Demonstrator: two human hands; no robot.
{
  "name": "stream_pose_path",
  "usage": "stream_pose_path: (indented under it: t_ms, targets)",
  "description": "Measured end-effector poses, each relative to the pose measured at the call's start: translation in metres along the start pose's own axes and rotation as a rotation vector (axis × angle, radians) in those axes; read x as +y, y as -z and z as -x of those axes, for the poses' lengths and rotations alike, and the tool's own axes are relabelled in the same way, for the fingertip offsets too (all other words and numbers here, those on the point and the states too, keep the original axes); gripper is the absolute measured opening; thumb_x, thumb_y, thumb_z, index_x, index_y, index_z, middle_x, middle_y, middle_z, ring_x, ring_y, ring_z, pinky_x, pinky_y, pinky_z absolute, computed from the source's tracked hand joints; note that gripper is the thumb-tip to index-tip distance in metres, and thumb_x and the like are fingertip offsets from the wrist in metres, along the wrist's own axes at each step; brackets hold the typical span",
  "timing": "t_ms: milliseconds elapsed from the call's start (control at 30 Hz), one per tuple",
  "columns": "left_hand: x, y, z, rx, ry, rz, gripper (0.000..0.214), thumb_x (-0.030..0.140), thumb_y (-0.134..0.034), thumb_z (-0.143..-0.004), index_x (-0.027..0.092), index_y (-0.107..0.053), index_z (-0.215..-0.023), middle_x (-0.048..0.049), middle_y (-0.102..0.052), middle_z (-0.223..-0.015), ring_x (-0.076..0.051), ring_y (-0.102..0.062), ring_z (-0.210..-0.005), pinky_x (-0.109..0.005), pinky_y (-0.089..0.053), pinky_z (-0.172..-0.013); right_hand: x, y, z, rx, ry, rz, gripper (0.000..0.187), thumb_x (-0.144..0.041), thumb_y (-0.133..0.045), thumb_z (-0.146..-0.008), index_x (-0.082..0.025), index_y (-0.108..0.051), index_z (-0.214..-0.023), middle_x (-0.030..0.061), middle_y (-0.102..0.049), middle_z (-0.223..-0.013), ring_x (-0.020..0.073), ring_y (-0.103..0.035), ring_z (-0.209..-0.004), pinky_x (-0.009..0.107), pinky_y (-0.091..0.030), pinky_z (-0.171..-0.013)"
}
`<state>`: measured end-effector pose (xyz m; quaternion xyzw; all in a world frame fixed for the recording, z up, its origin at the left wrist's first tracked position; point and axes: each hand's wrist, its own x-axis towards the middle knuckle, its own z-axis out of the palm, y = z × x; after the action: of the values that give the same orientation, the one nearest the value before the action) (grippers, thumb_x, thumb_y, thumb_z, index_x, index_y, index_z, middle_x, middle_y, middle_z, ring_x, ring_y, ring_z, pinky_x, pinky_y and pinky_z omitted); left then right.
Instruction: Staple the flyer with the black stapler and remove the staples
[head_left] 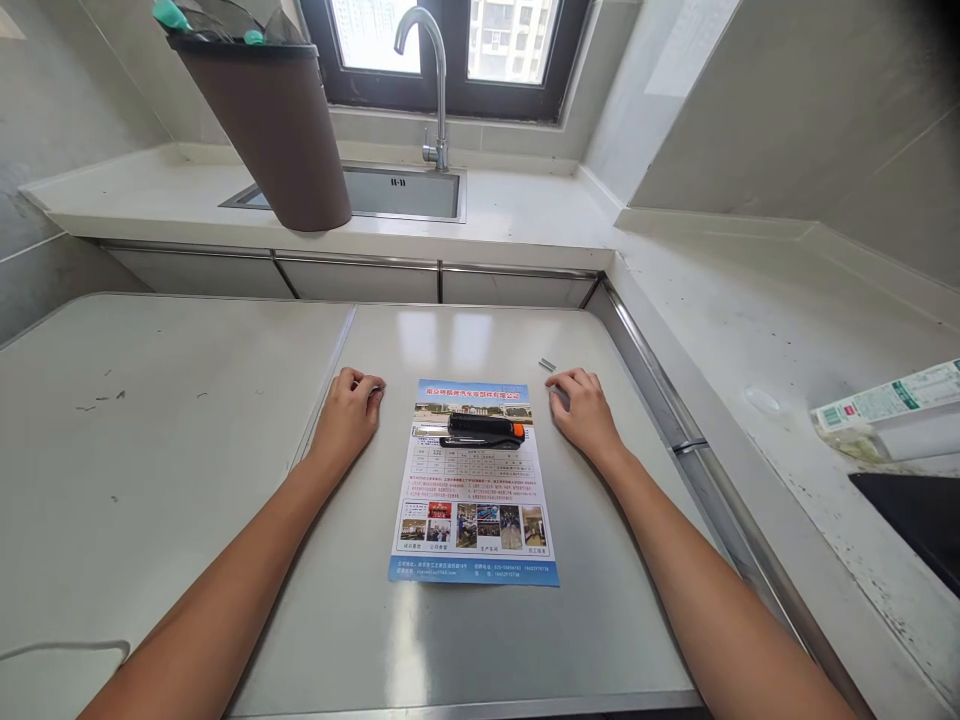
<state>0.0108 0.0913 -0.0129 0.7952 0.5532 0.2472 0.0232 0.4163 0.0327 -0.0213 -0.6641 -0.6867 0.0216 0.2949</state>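
Note:
A printed leaflet (472, 540) with blue bands at top and bottom lies flat on the table. Across its upper part rests a black stapler (484, 430) with an orange end on the right; a silvery metal part sticks out at its left. My left hand (349, 412) rests on the tabletop left of the leaflet, fingers curled and thumb near the index finger. To the right of the leaflet, my right hand (583, 408) is likewise curled on the table. Just beyond its fingertips lie small strips of staples (547, 364). Whatever either hand may hold is hidden. Neither touches the stapler.
Beyond the white table (315, 620) runs a counter with a sink (409, 193), a faucet (441, 90) and a tilted-looking brown bin (277, 130). A clear package (892, 410) lies on the right counter. Loose staples (120, 394) and a cable (67, 647) are at left.

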Motion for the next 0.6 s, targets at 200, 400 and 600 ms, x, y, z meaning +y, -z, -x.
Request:
stream_pose_path:
  t_ms: [200, 400, 600]
  targets:
    - [0.002, 0.003, 0.001, -0.012, -0.012, 0.006, 0.024, 0.024, -0.045, -0.103, 0.019, -0.066, -0.114, -0.0150, -0.067, -0.114, -0.033, -0.063, -0.106, -0.047, -0.053, -0.094, 0.001, 0.000, -0.001, -0.010, 0.019, -0.039, 0.022, -0.019, -0.053, -0.094, -0.023, -0.072, -0.104, 0.0115, -0.072, -0.109, 0.0316, -0.059, -0.103, 0.048, -0.050, -0.095]
    - [0.023, 0.013, 0.011, 0.038, -0.037, 0.171, 0.029, 0.026, -0.040, -0.108, 0.020, -0.063, -0.126, -0.0097, -0.074, -0.105, -0.027, -0.068, -0.099, -0.041, -0.054, -0.089, 0.002, -0.001, -0.002, -0.033, 0.031, -0.036, 0.028, -0.018, -0.052, -0.095, -0.022, -0.072, -0.114, 0.0099, -0.072, -0.134, 0.0324, -0.059, -0.115, 0.050, -0.048, -0.100]
    - [0.050, 0.022, 0.023, 0.053, -0.073, 0.367, 0.021, 0.034, -0.055, -0.106, 0.023, -0.068, -0.118, -0.0035, -0.076, -0.104, -0.018, -0.071, -0.086, -0.030, -0.058, -0.073, -0.002, 0.001, -0.001, -0.021, 0.009, -0.082, 0.029, -0.019, -0.052, -0.094, -0.021, -0.072, -0.115, 0.0096, -0.070, -0.141, 0.0330, -0.061, -0.118, 0.054, -0.049, -0.103]
